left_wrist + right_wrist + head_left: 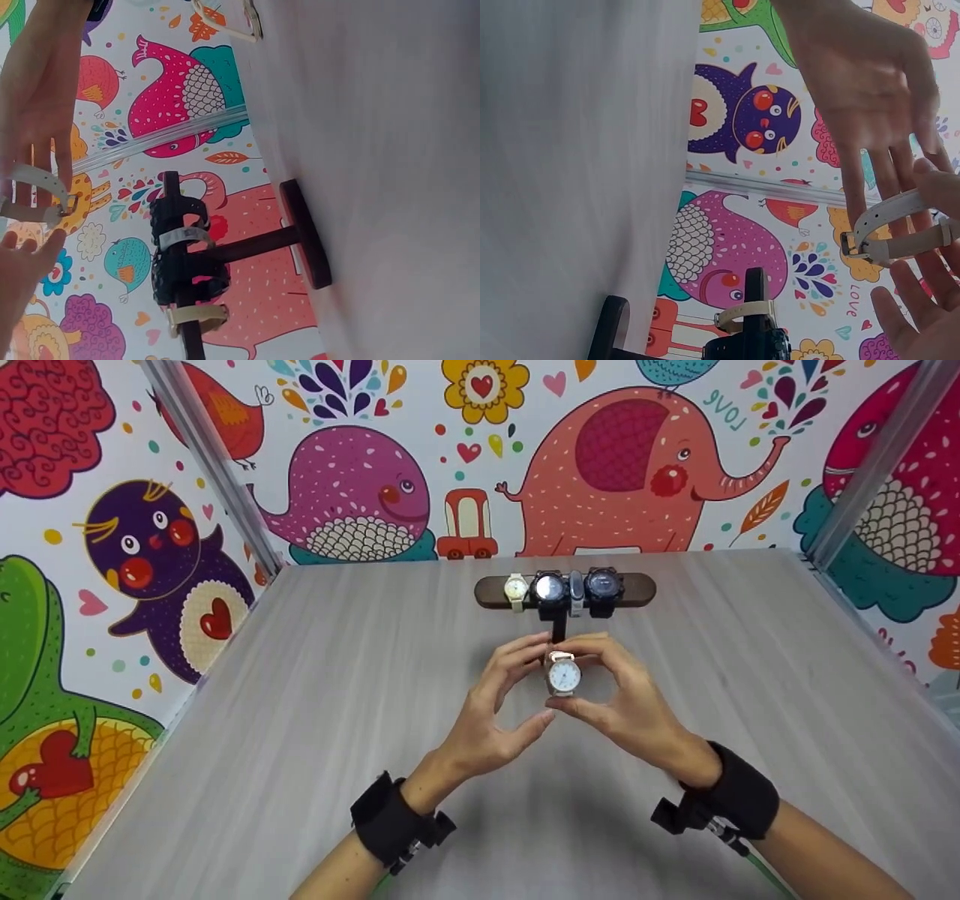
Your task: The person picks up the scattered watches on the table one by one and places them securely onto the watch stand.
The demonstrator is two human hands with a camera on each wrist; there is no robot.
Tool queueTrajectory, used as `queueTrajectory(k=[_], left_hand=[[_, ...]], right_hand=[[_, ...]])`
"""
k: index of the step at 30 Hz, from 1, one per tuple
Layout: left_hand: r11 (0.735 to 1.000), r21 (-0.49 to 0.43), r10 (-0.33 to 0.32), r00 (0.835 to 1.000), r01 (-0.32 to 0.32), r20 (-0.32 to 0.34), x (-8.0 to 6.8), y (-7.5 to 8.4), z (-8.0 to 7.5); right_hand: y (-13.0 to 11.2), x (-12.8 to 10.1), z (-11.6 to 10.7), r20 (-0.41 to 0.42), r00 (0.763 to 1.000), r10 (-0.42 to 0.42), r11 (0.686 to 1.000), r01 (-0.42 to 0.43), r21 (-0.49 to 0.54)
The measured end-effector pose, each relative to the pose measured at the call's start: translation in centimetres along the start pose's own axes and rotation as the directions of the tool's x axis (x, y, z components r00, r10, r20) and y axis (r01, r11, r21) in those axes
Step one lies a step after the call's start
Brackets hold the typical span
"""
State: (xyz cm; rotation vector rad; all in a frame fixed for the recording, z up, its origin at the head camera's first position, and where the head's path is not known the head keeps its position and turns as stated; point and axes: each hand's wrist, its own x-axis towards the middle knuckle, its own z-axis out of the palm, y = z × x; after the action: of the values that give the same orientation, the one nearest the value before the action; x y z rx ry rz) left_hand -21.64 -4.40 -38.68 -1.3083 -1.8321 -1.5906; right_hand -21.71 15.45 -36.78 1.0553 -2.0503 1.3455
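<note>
A watch (563,676) with a white round face and a pale beige strap (889,217) hangs above the table, in front of the watch stand. My right hand (582,675) pinches it, thumb under the strap and fingers over the top. My left hand (541,681) curves round its left side, index tip at the upper strap and thumb tip at the lower strap. The strap's buckle (64,207) hangs free between the two hands. Behind them stands a dark T-shaped watch stand (491,591) that carries several watches, among them a small beige one (516,587) and a black one (549,587).
The grey wood-grain table (300,720) is walled on three sides by bright cartoon-animal panels (352,495). Metal rails (217,472) stand in the back corners. The stand's round base (307,234) rests near the table's far edge. Black wrist bands (386,817) sit on both forearms.
</note>
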Motion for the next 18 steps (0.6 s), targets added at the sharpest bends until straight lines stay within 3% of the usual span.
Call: queueTrajectory(k=[7,12,18], left_hand=[[0.998,0.051,-0.021,0.999,0.022,-0.026,0.77,0.27,-0.08],[0.994,0.105,-0.011,0.999,0.015,-0.038,0.71,0.20,-0.17],[0.998,0.029,-0.056,0.997,0.057,-0.048,0.75,0.15,-0.21]], right_hand=[[0.14,0.06,0.23,0.002,0.996,-0.086,0.996,0.086,-0.025],[0.12,0.02,0.32,0.014,0.998,-0.068,0.997,0.068,-0.029],[0.19,-0.06,0.47,-0.002,0.998,-0.065,0.997,0.065,-0.038]])
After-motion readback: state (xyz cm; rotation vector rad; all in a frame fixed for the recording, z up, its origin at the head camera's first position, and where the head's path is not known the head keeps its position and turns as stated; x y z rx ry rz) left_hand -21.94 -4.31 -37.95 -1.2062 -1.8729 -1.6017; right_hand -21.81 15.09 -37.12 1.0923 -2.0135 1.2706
